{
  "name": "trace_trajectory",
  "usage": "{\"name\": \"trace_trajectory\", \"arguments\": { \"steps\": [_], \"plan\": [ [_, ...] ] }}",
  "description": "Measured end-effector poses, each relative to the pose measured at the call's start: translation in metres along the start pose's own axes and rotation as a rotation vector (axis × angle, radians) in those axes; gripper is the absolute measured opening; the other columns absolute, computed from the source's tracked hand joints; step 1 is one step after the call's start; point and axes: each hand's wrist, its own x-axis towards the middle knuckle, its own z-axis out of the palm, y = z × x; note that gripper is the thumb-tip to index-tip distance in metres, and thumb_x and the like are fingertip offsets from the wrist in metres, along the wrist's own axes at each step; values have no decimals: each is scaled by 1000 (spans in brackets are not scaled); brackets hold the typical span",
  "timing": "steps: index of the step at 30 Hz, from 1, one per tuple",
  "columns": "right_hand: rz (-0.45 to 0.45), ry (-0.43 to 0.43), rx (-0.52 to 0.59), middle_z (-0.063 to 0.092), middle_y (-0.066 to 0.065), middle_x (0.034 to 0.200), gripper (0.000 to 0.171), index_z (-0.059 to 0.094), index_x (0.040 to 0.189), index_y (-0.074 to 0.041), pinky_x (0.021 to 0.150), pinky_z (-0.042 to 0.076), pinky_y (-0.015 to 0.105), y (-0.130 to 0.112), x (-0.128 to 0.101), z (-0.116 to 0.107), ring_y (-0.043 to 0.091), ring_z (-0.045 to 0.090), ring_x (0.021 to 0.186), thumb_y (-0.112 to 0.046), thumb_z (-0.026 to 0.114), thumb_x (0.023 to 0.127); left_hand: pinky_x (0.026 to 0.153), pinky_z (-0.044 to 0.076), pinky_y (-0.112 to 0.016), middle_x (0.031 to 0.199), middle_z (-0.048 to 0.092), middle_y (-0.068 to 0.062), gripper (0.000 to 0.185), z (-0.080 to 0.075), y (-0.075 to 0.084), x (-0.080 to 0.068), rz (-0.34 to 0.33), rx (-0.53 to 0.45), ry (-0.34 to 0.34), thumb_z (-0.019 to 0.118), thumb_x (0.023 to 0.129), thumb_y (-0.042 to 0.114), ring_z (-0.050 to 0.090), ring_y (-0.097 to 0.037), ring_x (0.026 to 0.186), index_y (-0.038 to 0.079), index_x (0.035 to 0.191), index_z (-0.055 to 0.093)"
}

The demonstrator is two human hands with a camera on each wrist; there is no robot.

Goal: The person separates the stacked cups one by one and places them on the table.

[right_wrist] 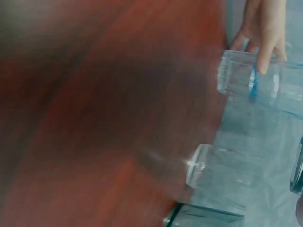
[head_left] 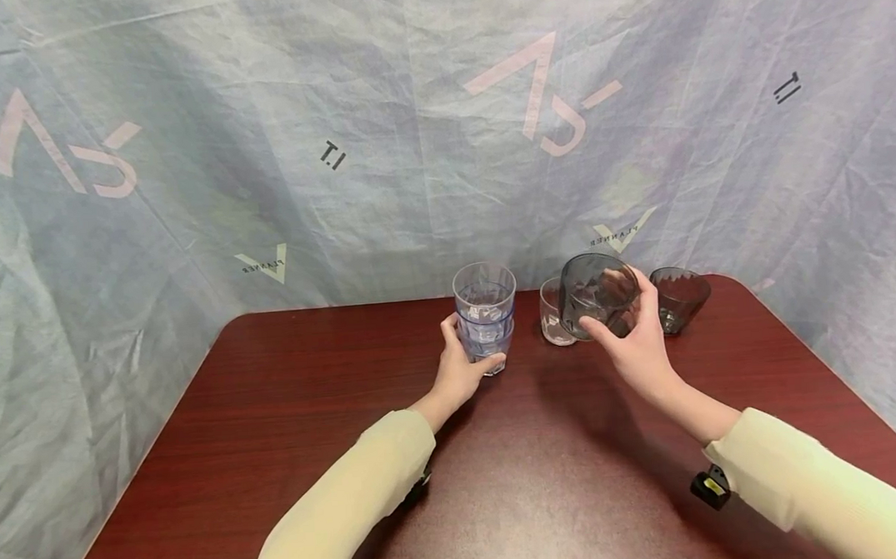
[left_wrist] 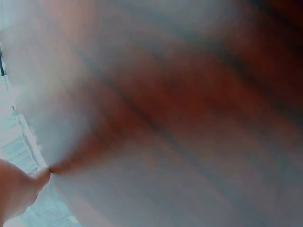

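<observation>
Near the far edge of the tabletop (head_left: 290,453), about midway along it, the left hand (head_left: 463,366) wraps its fingers and thumb round the lower part of a stack of bluish clear tumblers (head_left: 485,315), which stands upright on the wood; the hold looks meant to steady the stack. Just to its right the right hand (head_left: 638,342) grips a smoky grey cup (head_left: 597,294) by its side, lifted clear of the surface and tipped so the mouth faces this way, as if angled for nesting. Behind it a small clear glass (head_left: 550,312) stands between stack and cup. A second dark cup (head_left: 677,296) rests toward the far right corner, apart from both hands. The wrist views are too blurred to add anything.
</observation>
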Motion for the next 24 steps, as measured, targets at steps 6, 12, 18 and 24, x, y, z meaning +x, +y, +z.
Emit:
{"name": "trace_trajectory", "arguments": {
  "steps": [6,12,18,24],
  "plan": [
    [55,-37,-96,41,24,142,80,23,145,4,82,38,15,8,-16,-9,20,45,122,16,69,80,102,37,-46,141,44,-16,89,0,0,0,0,1,-2,81,82,16,47,-30,125,15,143,17],
    [135,-87,-50,41,23,141,77,22,144,2,87,40,13,18,-31,-12,14,45,121,11,70,83,102,38,-47,141,45,-15,88,0,0,0,-2,0,0,81,82,16,48,-31,125,16,143,17],
    [256,-161,-48,38,23,142,78,15,143,2,85,42,12,27,-42,-14,22,44,123,4,70,87,101,38,-47,141,44,-15,89,1,-3,1,5,-9,-3,80,82,17,48,-31,125,17,143,16],
    [341,-200,-90,39,24,141,82,12,143,5,87,38,11,31,-43,-15,33,37,130,0,71,87,101,39,-47,141,45,-15,89,1,-5,2,1,-2,1,81,82,19,49,-30,124,17,143,17]
  ]
}}
